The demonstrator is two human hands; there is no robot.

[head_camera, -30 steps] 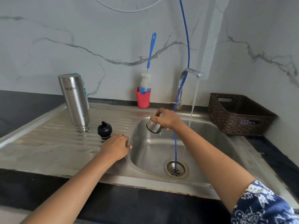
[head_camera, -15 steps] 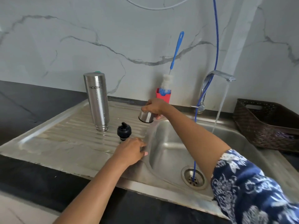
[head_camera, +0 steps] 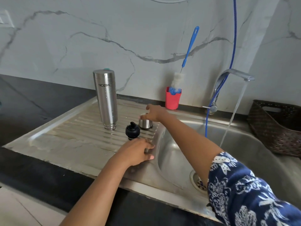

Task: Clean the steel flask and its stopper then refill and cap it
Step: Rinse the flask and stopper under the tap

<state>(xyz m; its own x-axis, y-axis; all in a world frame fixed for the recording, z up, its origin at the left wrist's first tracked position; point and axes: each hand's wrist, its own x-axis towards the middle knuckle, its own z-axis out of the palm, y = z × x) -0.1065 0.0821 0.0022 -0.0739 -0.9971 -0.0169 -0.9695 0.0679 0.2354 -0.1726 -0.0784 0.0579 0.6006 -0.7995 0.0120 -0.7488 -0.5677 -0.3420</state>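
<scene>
The steel flask (head_camera: 106,98) stands upside down on the ribbed drainboard (head_camera: 73,136). To its right sits the black stopper (head_camera: 132,130). Just behind the stopper, the steel cap cup (head_camera: 145,124) stands mouth down on the drainboard. My right hand (head_camera: 153,113) hovers over the cup with its fingers loosened and spread, the thumb touching the cup's top. My left hand (head_camera: 138,152) rests palm down on the drainboard, at the rim of the sink basin (head_camera: 244,144).
Water runs from the tap (head_camera: 234,75) into the basin. A blue hose (head_camera: 232,54) hangs down to the drain (head_camera: 197,180). A red cup (head_camera: 172,99) with a blue-handled bottle brush (head_camera: 189,49) stands at the wall. A brown woven basket (head_camera: 276,126) sits at the right.
My right hand carried the steel cap cup from over the basin leftward and set it down on the drainboard behind the stopper, and its grip has loosened. My left hand stayed put.
</scene>
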